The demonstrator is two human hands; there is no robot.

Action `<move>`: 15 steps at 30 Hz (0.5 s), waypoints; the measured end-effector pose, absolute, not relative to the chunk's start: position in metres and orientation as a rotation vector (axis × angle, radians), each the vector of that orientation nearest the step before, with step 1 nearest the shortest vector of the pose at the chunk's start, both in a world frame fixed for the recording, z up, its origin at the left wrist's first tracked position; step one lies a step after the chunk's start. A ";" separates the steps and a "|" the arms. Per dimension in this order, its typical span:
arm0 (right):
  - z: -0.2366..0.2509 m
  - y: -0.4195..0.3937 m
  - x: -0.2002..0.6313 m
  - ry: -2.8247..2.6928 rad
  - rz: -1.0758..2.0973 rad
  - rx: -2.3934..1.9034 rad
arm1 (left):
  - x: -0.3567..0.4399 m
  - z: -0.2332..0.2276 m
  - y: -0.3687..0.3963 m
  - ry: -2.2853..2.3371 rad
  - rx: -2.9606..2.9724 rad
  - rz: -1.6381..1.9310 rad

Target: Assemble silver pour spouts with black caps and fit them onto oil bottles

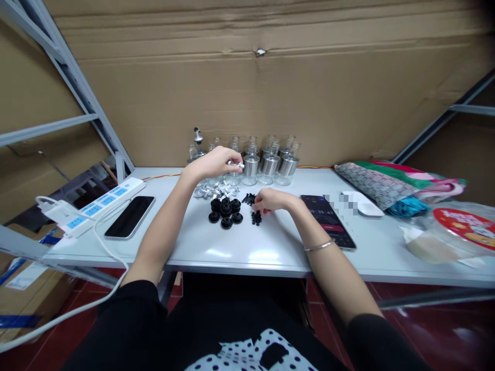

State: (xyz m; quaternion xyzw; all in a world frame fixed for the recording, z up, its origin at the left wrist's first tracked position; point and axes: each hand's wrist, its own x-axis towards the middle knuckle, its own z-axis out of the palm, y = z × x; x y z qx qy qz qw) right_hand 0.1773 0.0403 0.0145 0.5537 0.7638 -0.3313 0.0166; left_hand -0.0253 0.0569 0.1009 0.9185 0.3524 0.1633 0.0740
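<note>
Two bare hands are over a white table. The left hand is raised a little above the surface, and its fingers are closed together on a small silver metal part, pinched at the fingertips. Just beyond this hand stands a row of small glass bottles with metal collars; one bottle at the far left end of the row carries a metal pour spout. Directly below the left hand lies a loose heap of silver metal pieces, and a little nearer to the person is a group of black round caps.

The right hand rests low on the table, the fingers curled together over some small black plugs; whether it really grips one I cannot tell. More such plugs lie just to the left of its fingertips. On its wrist is a thin silver bracelet.

To the right of the right hand lies a phone with a lit screen, then a white flat object and folded coloured bags. Far to the left of the left hand are a dark phone and a white power strip.
</note>
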 end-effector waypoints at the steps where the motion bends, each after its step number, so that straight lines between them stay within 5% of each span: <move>1: 0.015 0.040 0.177 2.367 -1.046 1.722 | -0.025 0.101 0.057 1.064 2.754 0.487; 15: 0.013 0.038 0.170 2.512 -0.983 1.601 | -0.028 0.097 0.062 1.076 2.736 0.460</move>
